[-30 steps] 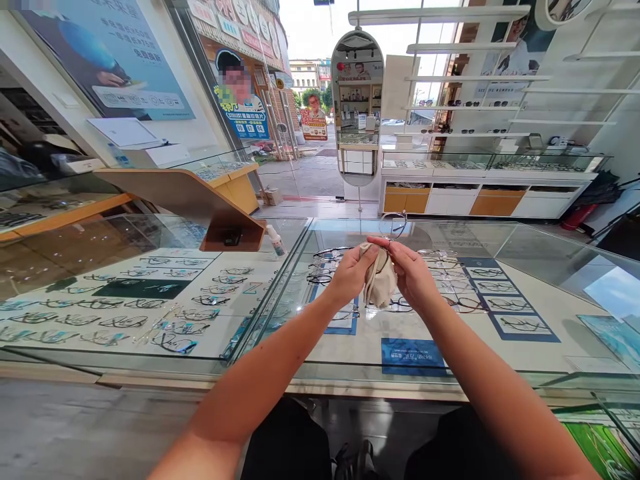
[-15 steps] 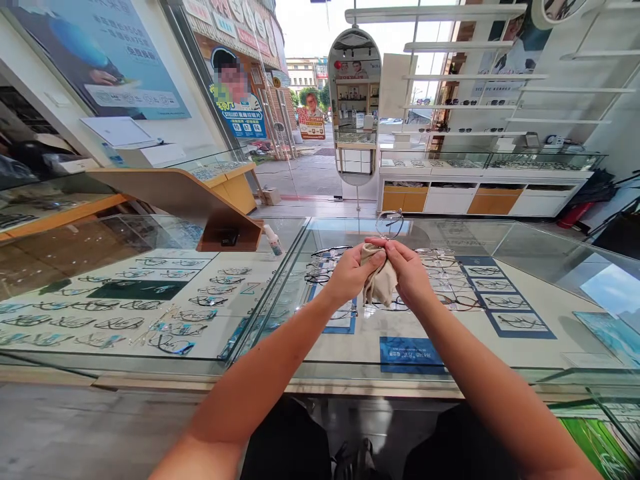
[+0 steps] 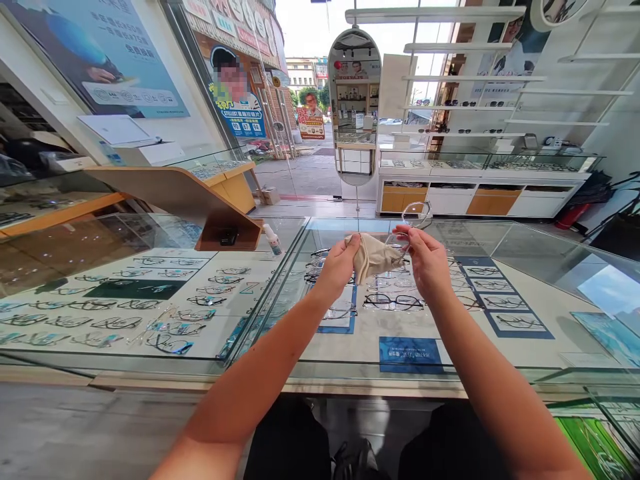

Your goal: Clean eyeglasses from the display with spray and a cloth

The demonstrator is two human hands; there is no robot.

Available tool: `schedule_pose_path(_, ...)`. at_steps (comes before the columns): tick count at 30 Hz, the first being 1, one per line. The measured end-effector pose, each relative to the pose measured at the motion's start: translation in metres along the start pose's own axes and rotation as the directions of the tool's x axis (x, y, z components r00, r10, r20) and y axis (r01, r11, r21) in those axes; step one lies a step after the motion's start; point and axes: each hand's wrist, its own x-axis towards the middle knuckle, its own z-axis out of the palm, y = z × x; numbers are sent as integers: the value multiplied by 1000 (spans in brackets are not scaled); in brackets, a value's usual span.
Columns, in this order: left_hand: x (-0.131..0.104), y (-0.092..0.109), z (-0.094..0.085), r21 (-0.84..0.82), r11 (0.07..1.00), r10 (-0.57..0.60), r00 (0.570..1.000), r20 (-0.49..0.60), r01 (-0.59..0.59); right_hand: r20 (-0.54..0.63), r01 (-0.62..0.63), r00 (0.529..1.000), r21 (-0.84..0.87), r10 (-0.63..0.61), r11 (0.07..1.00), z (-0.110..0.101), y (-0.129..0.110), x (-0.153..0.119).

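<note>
My left hand [image 3: 340, 265] is closed on one end of a beige cloth [image 3: 374, 259], which stretches across toward my right hand. Pinched in my right hand [image 3: 429, 261] is a pair of thin-framed eyeglasses [image 3: 417, 212]; one round lens rises above the fingers, and the other side lies by the cloth's right end. Both hands are over the glass display case [image 3: 320, 381]. Beneath them, dark-framed glasses [image 3: 393, 302] and several other pairs lie inside the case.
On the case to the left stand a small white bottle [image 3: 273, 240] and a brown wooden stand [image 3: 230, 227]. A blue card [image 3: 410, 353] lies near the front edge. An oval mirror [image 3: 356, 100] stands beyond the case.
My hands have moved apart, my right hand going right with the eyeglasses. The bunched cloth is now spread out between them, and the dark-framed glasses below show more fully.
</note>
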Motion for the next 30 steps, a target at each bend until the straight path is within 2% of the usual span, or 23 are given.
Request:
schedule_pose_path(3,-1,0,0,-35,999,-12,999,-45,11,-51,152,985,-222,-167,963,3,-2,-3)
schedule_pose_path(5,-5,-3,6,-58,998,10,1000,25,-8,-34,262,954,-390,-298,883,10,-1,-10)
schedule_pose_path(7,-11,-8,14,-62,997,58,989,139,-50,-1,332,924,-498,-383,801,18,4,-17)
schedule_pose_path(10,-20,-15,27,-19,988,154,950,271,-154,6,360,896,-598,-444,717,27,12,-24)
schedule_pose_path(13,-27,-17,34,65,964,220,911,348,-257,-30,356,874,-641,-486,680,29,16,-24)
schedule_pose_path(19,-30,-7,25,279,888,220,870,441,-366,-141,338,821,-661,-553,670,13,15,-10)
schedule_pose_path(22,-23,4,13,346,853,247,886,392,-390,-166,304,822,-681,-545,666,3,17,-3)
schedule_pose_path(26,-3,27,-13,370,839,372,916,147,-400,-114,329,827,-696,-550,638,-3,21,1)
schedule_pose_path(30,15,53,-51,540,724,521,853,-22,-429,-72,358,827,-696,-557,623,-7,22,3)
